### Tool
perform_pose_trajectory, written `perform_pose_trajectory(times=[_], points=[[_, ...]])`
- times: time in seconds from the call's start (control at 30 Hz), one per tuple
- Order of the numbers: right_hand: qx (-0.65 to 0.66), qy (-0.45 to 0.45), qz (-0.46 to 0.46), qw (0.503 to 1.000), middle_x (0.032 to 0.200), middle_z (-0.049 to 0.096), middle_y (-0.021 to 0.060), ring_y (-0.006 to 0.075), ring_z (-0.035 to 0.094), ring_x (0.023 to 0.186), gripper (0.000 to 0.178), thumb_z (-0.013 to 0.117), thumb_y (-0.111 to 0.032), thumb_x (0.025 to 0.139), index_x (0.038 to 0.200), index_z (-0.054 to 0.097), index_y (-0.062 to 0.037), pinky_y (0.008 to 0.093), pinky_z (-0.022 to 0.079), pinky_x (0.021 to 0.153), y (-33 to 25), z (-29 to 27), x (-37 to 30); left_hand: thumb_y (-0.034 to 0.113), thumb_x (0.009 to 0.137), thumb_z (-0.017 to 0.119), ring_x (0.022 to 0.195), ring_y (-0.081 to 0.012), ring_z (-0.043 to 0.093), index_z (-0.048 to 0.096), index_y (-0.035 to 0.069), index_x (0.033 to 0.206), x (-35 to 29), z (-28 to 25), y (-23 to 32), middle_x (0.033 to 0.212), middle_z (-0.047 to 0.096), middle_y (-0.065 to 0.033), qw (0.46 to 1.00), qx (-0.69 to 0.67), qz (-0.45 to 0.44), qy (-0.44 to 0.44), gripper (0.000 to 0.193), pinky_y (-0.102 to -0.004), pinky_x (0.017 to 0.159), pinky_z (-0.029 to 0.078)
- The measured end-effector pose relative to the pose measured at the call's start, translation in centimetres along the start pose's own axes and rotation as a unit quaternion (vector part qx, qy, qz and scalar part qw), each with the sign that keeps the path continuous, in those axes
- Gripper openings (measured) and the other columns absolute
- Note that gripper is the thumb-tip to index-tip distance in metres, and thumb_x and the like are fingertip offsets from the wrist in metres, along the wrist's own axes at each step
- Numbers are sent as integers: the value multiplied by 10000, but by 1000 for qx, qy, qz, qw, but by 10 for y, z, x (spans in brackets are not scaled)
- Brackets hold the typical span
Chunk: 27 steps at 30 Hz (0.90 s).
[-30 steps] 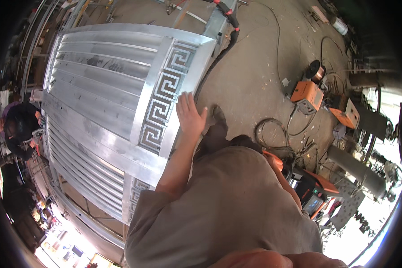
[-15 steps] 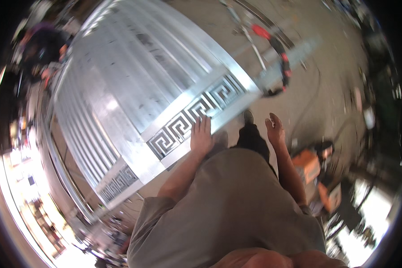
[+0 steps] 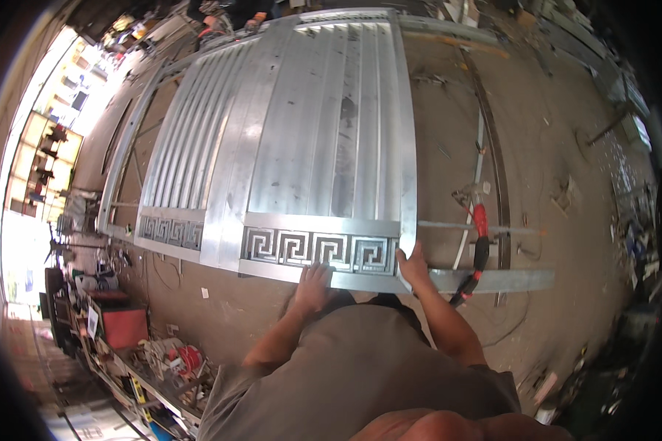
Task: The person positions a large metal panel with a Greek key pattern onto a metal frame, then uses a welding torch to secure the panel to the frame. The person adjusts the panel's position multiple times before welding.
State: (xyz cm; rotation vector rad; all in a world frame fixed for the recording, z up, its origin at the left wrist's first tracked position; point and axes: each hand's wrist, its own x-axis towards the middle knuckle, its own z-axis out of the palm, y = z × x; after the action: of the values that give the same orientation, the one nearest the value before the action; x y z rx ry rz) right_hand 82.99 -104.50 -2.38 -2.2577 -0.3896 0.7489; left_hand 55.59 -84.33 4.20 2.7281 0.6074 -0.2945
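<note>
My left hand (image 3: 314,287) lies with its fingers extended on the near rail of the silver metal panel (image 3: 232,195), just below its key-patterned strip (image 3: 310,248). My right hand (image 3: 414,269) is at the panel's near right corner, thumb spread from the fingers; I cannot tell whether it grips. The panel stretches away ahead of both hands. Beyond its right edge, a black-and-red cable (image 3: 481,252) crosses a metal bar (image 3: 518,280) above the brown floor (image 3: 548,140).

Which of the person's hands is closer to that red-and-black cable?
The right hand: it is at the metal panel's near right corner, just left of the red-and-black cable. The left hand is farther left, at the panel's near edge.
</note>
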Motion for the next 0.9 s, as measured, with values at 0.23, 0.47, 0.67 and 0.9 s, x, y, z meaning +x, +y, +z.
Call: perform_pose_trajectory(times=[0.23,0.47,0.67,0.9], points=[[-54,10,-38,998,1549,421,360,550,521,1336,930,615,-537,1001,1616,188,15,568,461,1094,0,-1,-6,430,945,696,1504,-388,402,545,109,1499,-38,39,27,1589,466,-211,962,-248,-99,47,658,-493,1248,322],[-18,7,-70,997,1529,467,332,521,532,1343,911,619,-523,1002,1621,201,-1,554,466,1083,9,0,-5,463,1070,555,1346,-306,577,524,37,1531,-130,125,2,1536,550,-166,764,-557,-219,-242,629,-427,1135,464],[-11,24,-61,998,1523,455,347,498,466,1404,852,672,-442,994,1586,304,46,514,377,1175,12,6,2,437,1084,559,1183,-261,661,607,44,1445,-184,115,6,1385,664,-105,751,-600,-230,-151,537,-402,1013,542],[-153,-165,-217,950,1300,642,215,354,609,1223,559,738,-316,957,1392,595,4,466,474,1055,-11,-6,-85,432,1051,580,1199,-244,629,623,47,1412,-241,48,-33,1327,683,-131,817,-500,-205,-204,529,-408,1021,515]])
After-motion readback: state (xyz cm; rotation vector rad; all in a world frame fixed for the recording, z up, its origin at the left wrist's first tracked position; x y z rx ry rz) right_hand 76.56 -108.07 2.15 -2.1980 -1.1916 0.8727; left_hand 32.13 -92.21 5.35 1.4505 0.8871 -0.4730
